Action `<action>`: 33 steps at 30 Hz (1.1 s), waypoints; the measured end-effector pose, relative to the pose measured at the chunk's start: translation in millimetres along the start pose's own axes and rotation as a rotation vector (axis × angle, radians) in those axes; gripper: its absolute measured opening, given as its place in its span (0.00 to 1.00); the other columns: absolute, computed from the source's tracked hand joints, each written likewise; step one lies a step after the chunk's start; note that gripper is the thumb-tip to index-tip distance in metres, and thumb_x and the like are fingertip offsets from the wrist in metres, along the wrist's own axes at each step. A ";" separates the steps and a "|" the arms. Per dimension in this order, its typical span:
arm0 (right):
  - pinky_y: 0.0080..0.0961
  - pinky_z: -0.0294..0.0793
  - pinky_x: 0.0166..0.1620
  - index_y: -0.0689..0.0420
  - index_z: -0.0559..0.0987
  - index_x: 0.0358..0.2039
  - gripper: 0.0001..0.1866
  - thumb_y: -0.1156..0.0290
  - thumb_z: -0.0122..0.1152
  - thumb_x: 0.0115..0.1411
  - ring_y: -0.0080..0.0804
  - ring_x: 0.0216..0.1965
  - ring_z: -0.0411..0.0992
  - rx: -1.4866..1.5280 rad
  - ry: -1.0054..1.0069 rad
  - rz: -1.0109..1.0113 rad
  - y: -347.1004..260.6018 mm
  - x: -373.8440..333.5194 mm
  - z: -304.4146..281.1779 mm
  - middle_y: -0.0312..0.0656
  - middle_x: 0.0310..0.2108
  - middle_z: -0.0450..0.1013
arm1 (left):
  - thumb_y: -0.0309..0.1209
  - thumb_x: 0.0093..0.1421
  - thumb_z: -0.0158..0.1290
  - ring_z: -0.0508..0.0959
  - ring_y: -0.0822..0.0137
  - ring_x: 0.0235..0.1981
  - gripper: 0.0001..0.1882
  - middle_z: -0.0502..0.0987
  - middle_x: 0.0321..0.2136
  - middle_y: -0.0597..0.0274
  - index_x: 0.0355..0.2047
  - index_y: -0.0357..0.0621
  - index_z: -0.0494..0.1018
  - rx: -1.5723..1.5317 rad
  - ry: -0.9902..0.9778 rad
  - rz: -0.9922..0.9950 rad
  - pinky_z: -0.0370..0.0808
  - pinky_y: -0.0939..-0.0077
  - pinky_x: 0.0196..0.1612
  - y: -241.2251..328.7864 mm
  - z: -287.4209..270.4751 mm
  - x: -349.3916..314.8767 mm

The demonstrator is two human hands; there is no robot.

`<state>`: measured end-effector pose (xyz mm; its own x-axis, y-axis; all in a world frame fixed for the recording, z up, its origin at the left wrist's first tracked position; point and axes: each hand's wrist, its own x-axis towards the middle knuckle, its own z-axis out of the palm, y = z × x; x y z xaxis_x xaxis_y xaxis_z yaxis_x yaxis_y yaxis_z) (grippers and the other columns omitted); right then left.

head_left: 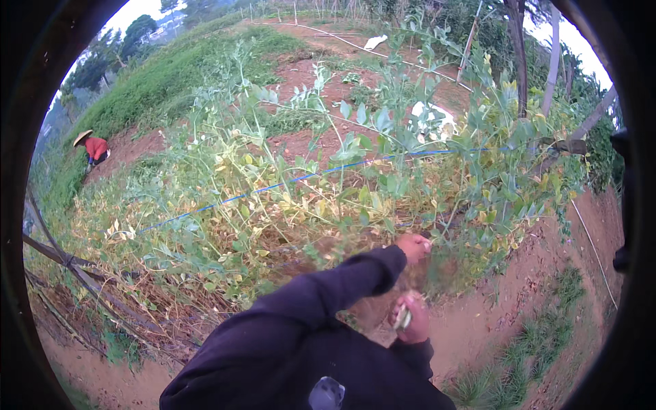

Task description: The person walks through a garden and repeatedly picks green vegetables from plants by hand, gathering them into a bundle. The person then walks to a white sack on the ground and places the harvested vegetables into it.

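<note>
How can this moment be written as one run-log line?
left hand: at leafy plants | right hand: holding pale-green item | blue cord: across plants | co-worker: bending, far left

A pale green piece (404, 319), blurred and partly hidden, sat gripped in the right hand (417, 322). The vines (454, 239), green mixed with yellow, stood tangled around and beyond the left hand (412, 248).

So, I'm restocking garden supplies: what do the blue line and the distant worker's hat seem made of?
Blue line: probably smooth plastic cord, given its bright, even colour.
Hat: likely matte straw, being pale tan; too small to show any weave.
</note>
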<state>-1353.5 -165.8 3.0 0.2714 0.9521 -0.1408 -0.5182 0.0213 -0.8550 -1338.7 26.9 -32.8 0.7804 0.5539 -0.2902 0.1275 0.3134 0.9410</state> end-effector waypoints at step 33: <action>0.14 0.66 0.31 0.62 0.76 0.32 0.11 0.66 0.58 0.53 0.14 0.27 0.66 -0.994 -1.139 0.284 235.9 -179.7 211.9 0.33 0.25 0.73 | 0.27 0.55 0.52 0.74 0.74 0.33 0.11 0.76 0.32 0.61 0.38 0.35 0.72 -0.209 0.891 0.301 0.71 0.81 0.37 -251.0 -45.3 -598.9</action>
<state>-1696.3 -267.3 -67.7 -0.7236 0.6200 -0.3033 0.4147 0.0392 -0.9091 -1865.8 -348.6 -103.1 0.0000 0.9889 -0.1484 -0.1813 0.1459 0.9725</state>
